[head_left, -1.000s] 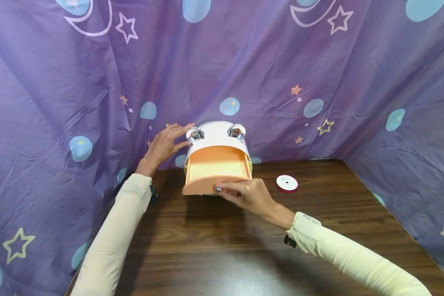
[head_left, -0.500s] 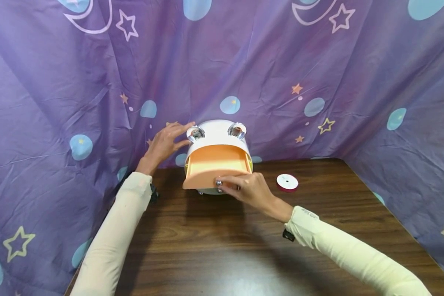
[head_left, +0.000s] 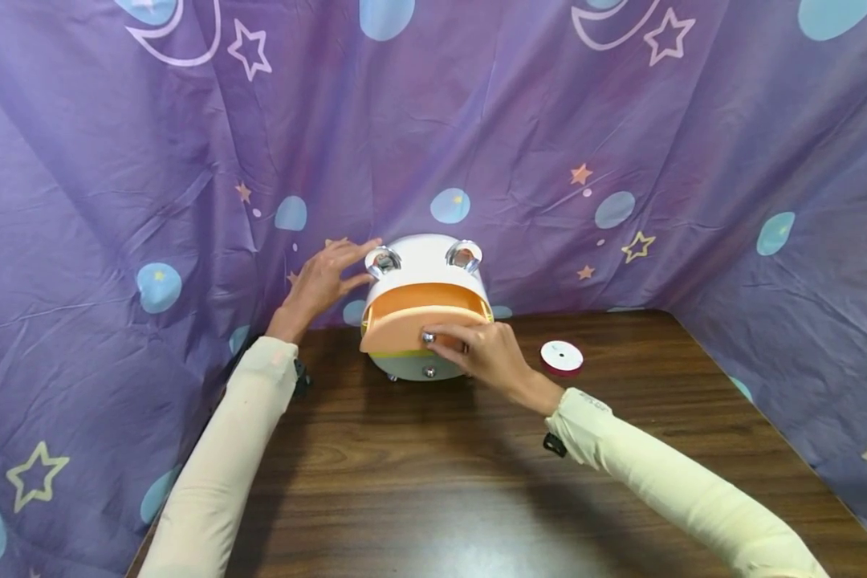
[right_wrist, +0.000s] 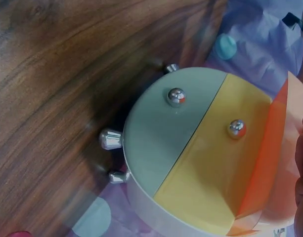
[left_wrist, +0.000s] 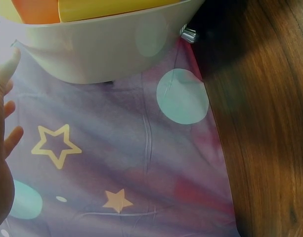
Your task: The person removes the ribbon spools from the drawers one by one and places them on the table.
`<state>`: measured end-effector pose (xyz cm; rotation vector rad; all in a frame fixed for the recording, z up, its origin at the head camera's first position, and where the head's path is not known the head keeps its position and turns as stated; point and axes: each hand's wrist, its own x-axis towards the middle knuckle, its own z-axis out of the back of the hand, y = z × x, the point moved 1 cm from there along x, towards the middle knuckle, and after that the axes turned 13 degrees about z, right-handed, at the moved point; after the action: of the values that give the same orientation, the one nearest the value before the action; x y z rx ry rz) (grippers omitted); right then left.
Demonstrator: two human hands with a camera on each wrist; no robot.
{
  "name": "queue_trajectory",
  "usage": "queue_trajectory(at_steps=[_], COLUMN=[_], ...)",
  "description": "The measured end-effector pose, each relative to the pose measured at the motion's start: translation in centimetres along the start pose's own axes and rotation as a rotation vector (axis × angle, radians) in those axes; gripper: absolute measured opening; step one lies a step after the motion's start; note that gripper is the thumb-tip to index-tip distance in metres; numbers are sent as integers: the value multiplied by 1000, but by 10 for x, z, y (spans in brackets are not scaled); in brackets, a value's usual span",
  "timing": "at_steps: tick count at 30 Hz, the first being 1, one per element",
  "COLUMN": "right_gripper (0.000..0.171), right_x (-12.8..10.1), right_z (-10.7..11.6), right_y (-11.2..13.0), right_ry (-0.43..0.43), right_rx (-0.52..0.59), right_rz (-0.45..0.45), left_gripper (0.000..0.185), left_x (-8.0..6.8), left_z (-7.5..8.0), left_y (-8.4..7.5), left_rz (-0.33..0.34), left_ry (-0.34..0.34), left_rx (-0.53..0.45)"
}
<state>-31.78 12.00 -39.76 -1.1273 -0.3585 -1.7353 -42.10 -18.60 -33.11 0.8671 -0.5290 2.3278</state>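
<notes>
Right hand (head_left: 493, 359) on the knob: thumb and forefinger are closed in a narrow pinch on that little silver knob (head_left: 429, 337), at the front of the orange drawer (head_left: 397, 331)! And the drawer stands partly out, a strip of its inside showing beneath the rounded white cabinet top (head_left: 425, 279). Over to the left hand (head_left: 321, 281), fingers loosely spread, up by the cabinet's left side, fingertips right beside the silver ring (head_left: 396, 258); whether they actually touch, you can't tell from here.

Down below, the jutting drawer front hides most of the yellow drawer (right_wrist: 210, 163) from above, but the right wrist view gets it nicely, with the green drawer (right_wrist: 158, 133) next to it, both flush, both with silver knobs. The right hand itself crosses the right end of the orange front and blocks that corner.

Silver feet (right_wrist: 110, 139) hold the cabinet up on the dark wood table (head_left: 405, 482), near the back, close to the purple curtain (head_left: 607, 120). And out to the right, well apart from the cabinet, a white-faced spool (head_left: 561, 357) with a red edge lies flat.
</notes>
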Motion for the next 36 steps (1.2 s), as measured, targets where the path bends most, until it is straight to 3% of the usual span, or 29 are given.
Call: queue_trajectory(at_steps=[12,36], right_gripper=[34,32], right_x=[3,6], right_z=[-12,-24], right_y=[-14,-36], right_ry=[-2,45], right_rx=[57,-17], right_rz=[-66,-134], left_gripper=[67,67], left_x=[-1,-1], left_z=[-1,1], left_y=[0,0], left_rz=[1,-21], left_ry=[2,-27], left_rx=[-8,-13])
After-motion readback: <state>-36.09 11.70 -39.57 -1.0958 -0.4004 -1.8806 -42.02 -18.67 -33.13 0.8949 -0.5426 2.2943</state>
